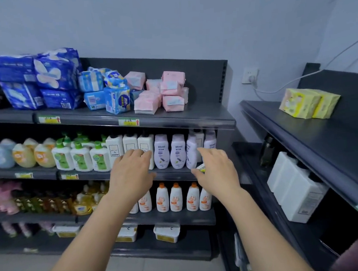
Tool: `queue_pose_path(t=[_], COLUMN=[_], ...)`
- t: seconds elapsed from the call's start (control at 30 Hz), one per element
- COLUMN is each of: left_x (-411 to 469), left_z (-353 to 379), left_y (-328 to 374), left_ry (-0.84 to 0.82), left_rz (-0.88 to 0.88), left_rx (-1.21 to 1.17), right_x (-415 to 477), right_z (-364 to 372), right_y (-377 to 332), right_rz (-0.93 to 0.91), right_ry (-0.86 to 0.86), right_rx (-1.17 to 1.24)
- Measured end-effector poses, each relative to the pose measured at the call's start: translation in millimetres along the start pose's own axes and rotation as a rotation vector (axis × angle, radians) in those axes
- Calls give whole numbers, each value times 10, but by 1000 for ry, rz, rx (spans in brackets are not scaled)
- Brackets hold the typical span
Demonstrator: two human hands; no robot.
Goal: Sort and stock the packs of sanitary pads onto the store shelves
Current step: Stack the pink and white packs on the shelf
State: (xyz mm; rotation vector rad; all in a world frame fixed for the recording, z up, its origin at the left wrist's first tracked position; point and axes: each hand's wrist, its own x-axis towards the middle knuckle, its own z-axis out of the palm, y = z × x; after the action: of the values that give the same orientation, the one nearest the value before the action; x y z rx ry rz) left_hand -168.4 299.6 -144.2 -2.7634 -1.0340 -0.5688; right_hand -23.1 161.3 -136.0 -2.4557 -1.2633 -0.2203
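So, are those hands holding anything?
Left hand holds nothing. Right hand: whether its thumb pinches the small yellow-green label cannot be told.

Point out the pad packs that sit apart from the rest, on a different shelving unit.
The yellow packs: alone on the right-hand unit's shelf, while the blue packs and pink packs crowd the top shelf ahead.

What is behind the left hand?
White square bottles on the second shelf, tops showing above the fingers. The left hand covers their lower halves and the shelf edge there.
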Motion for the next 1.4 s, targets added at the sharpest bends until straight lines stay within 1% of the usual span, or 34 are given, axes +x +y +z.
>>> queue_pose_path(t=[0.27,0.47,0.63,0.7,0.8,0.83,0.9,0.93,1.0,1.1,1.17,1.23,1.3,1.4], left_x=[1290,2068,2680,2970,3391,3532,3767,3829,3966,4079,4122,4201,4292,4364], left_z=[480,725,958,1041,1148,1199,1292,1305,1332,1279,1236,1242,1331,1408], left_y=[-501,-716,-764,-771,-778,-791,-836,-857,-898,-934,-939,-967,-1032,-1104], left_ry=[-8,-7,36,70,105,89,-21,-90,-177,-217,-195,-170,-191,-361], left_rz=[12,8,-3,-30,-156,-213,-301,-319,-339,-330,-318,-322,-323,-300], left_rx=[0,-11,-123,-132,-178,-208,-260,-293,-363,-386,-469,-535,-643,-977], right_x=[1370,2202,2894,3200,3656,3813,4083,4165,4354,4526,4587,4621,4609,4547], right_z=[430,655,865,940,1032,1063,1131,1160,1247,1333,1302,1215,1109,986], right_y=[-143,-152,-93,-42,31,52,68,55,45,73,160,317,501,720], right_rz=[38,82,130,137,157,171,211,222,235,234,223,203,166,163], right_ry=[4,11,74,83,122,132,113,94,59,50,20,-77,-183,-318], right_rx=[36,65,68,72,125,155,218,240,271,275,306,404,513,614])
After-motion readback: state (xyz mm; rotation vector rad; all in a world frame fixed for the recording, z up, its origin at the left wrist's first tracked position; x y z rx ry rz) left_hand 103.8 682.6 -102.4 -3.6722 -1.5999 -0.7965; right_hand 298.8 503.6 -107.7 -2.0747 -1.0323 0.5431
